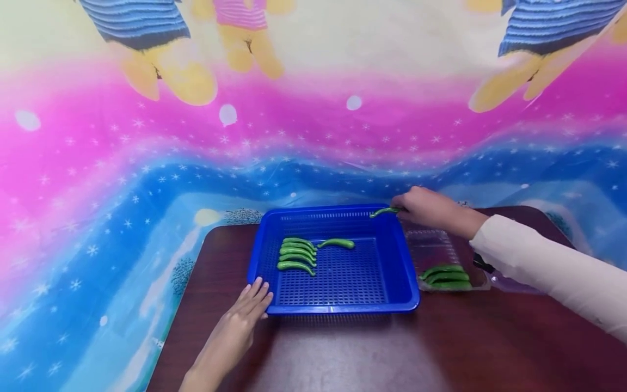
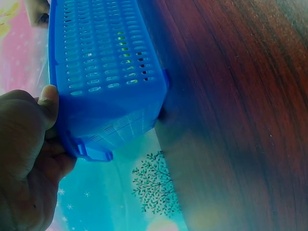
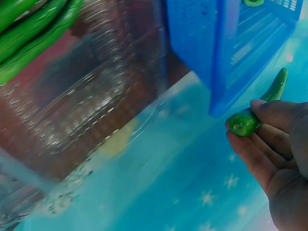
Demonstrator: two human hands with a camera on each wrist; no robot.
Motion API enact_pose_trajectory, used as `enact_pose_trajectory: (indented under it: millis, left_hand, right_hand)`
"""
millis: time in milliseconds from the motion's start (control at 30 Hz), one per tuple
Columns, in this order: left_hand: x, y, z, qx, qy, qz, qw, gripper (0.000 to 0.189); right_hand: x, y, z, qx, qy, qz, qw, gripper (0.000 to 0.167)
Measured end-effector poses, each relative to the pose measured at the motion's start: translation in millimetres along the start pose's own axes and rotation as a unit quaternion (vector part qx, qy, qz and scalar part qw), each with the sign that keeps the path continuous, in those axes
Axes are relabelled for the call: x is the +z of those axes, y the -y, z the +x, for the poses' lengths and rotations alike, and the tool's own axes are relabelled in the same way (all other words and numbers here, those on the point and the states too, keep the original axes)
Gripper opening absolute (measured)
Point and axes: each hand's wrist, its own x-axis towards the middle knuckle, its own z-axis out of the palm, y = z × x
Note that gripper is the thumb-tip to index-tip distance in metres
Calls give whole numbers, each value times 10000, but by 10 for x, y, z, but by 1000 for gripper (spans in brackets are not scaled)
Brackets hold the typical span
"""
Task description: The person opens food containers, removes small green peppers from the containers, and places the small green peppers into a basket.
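Observation:
My right hand [image 1: 423,208] pinches a small green cucumber [image 3: 245,122] between thumb and fingers, above the far right corner of a blue plastic basket [image 1: 338,309]. At the basket's near left corner, my left hand [image 1: 240,316] holds the rim; in the left wrist view the thumb [image 2: 48,101] lies against the rim's outer side. Inside the basket, several cucumbers [image 1: 296,256] lie in a stacked row at the left. A single cucumber [image 1: 337,243] lies to their right. Right of the basket, a clear plastic tray [image 1: 433,245] holds more cucumbers [image 1: 447,276] at its near end.
Everything stands on a dark brown wooden table [image 1: 362,354]. Beyond the tray, partly under the right forearm, are a small black item [image 1: 482,263] and a pale purple thing [image 1: 511,284]. A colourful printed sheet [image 1: 313,130] hangs behind and around the table.

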Motion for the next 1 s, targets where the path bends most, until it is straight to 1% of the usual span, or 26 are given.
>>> enact_pose_trajectory:
  millis: [133, 267, 567, 767, 900, 1000]
  left_hand:
    - [14, 0, 17, 41, -21, 30, 10000, 66]
    - [21, 0, 21, 65, -56, 53, 9999, 68]
    - [26, 2, 11, 83, -71, 96, 9999, 68]
    - [21, 0, 11, 64, -34, 158, 9998, 70]
    - [19, 1, 11, 66, -37, 156, 9998, 70]
    - [19, 0, 12, 72, -57, 117, 9999, 69]
  right_hand:
    - [47, 111, 121, -125, 47, 96, 9999, 12]
    - [97, 209, 245, -152, 177, 189, 9995, 13]
    - [178, 360, 464, -358, 148, 215, 9990, 2]
    - [209, 473, 584, -327, 271, 296, 9987, 3]
    - [245, 550, 679, -364, 234, 296, 9986, 5]
    - [278, 607, 751, -445, 133, 316, 9984, 7]
